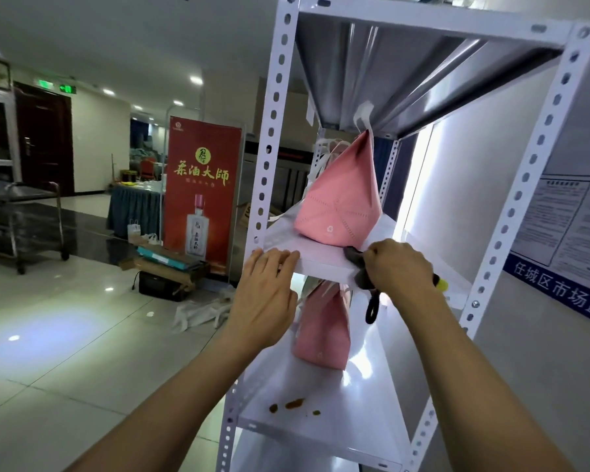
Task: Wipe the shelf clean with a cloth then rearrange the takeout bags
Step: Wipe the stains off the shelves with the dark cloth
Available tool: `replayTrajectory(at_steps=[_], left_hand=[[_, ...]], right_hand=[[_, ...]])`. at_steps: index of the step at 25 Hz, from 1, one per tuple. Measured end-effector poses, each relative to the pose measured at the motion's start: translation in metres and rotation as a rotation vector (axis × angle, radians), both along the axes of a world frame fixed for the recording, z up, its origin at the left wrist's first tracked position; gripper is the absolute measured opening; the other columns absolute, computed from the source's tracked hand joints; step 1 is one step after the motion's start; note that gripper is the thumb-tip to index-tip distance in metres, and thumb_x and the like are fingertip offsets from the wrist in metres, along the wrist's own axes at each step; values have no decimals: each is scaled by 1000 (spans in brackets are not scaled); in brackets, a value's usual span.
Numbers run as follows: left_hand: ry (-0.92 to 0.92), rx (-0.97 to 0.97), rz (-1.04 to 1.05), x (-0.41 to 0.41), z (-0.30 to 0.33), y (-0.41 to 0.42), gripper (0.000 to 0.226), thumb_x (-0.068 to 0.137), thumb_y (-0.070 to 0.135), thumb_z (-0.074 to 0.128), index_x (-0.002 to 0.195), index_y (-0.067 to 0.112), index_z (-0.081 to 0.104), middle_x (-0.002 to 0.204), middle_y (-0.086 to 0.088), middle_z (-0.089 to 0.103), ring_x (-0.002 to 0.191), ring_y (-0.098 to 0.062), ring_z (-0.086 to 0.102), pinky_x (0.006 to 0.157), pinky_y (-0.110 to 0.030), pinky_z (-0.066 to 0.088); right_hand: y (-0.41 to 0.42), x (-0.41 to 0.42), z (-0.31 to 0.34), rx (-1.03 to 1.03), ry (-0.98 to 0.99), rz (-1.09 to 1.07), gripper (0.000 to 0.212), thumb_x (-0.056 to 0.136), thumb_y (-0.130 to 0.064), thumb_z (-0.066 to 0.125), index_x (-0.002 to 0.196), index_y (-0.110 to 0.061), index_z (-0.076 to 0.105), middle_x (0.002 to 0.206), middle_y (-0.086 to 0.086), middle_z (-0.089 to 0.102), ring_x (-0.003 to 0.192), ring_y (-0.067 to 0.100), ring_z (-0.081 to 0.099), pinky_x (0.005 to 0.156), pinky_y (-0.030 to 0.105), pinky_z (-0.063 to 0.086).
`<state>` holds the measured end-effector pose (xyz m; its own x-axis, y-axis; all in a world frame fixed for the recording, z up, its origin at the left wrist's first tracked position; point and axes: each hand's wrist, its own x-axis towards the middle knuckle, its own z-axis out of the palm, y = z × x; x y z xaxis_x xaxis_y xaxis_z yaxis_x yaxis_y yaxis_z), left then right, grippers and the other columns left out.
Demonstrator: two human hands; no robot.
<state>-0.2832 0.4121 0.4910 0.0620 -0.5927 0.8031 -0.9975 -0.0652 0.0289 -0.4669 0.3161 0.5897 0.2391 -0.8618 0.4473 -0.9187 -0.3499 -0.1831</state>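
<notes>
White perforated metal shelf unit (pixel 324 258) at frame right in a tiled hall. Left hand (pixel 268 287) rests flat-fingered on its middle shelf edge; right hand (pixel 401 267) clenches a dark grey cloth (pixel 358 265) beside a pink paper takeout bag (pixel 338 206).

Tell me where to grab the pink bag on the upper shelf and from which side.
Take the pink bag by its white handles, which stand up at its narrow folded top, probably reaching in from the open front. The wide base is bulky for one hand, and the right hand holds a dark cloth beside it.
</notes>
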Motion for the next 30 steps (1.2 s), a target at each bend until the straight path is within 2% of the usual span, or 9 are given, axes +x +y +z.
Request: replayTrajectory(at_steps=[3, 6, 10, 14, 18, 21, 26, 30], left_hand=[[13, 23, 7, 0, 0, -1, 56, 84, 23, 55, 139, 13, 47, 129, -6, 52, 123, -26, 46, 117, -43, 24], [18, 34, -1, 0, 0, 3, 57, 84, 23, 56, 139, 13, 46, 131, -6, 51, 125, -26, 44, 116, -42, 26], [7, 38, -10, 0, 1, 4, 59, 82, 22, 59, 138, 10, 47, 129, -9, 51, 123, -29, 46, 113, -45, 32], [-1, 43, 5, -3, 0, 4, 60, 80, 20, 63, 137, 8, 47, 128, -11, 51, 121, -30, 47, 112, -46, 34], [-7, 55, 19, -2, -4, 1, 61, 81, 20, 62, 138, 7, 44, 132, -13, 50, 124, -32, 46, 111, -47, 33], [-13, 59, 49, -5, -4, -1, 59, 83, 21, 58, 138, 9, 41, 135, -12, 47, 126, -31, 44, 111, -45, 31], [4, 32, 5, -5, -12, 6, 61, 88, 24, 45, 146, 8, 35, 150, -14, 39, 140, -31, 34, 117, -47, 24], [69, 70, -92, -14, -72, 15, 63, 88, 20, 41, 149, 8, 35, 156, -15, 33, 142, -32, 33, 117, -48, 25]], right_hand=[[-8, -15, 1, 18, -37, -138, 30, 98, -32, 40, 99, -14, 64, 93, 10, 59, 86, 34, 56, 86, 41, 49], [0, 0, -1, 2, -29, -95, 27, 98, -31, 41, 96, -14, 62, 94, 10, 58, 89, 35, 55, 90, 43, 49], [16, 26, -17, -168, 6, 151, 34, 99, -35, 40, 95, -18, 69, 89, 7, 61, 83, 31, 54, 78, 39, 47], [18, 9, -18, -207, -48, 177, 31, 97, -31, 43, 99, -24, 73, 86, 5, 60, 77, 28, 50, 69, 34, 36], [30, -9, -43, -313, -126, 187, 38, 96, -31, 39, 115, -27, 72, 97, 10, 63, 94, 35, 54, 80, 41, 39], [41, -16, -59, -378, -222, 234, 44, 92, -32, 34, 115, -28, 70, 103, 5, 65, 99, 31, 52, 87, 43, 41], [51, -26, -121, -347, -446, 275, 46, 90, -27, 32, 119, -27, 69, 110, -1, 66, 102, 22, 49, 88, 44, 44], [23, -28, -201, -209, -407, 235, 48, 90, -24, 31, 120, -26, 68, 98, 0, 68, 93, 24, 54, 85, 46, 46]])
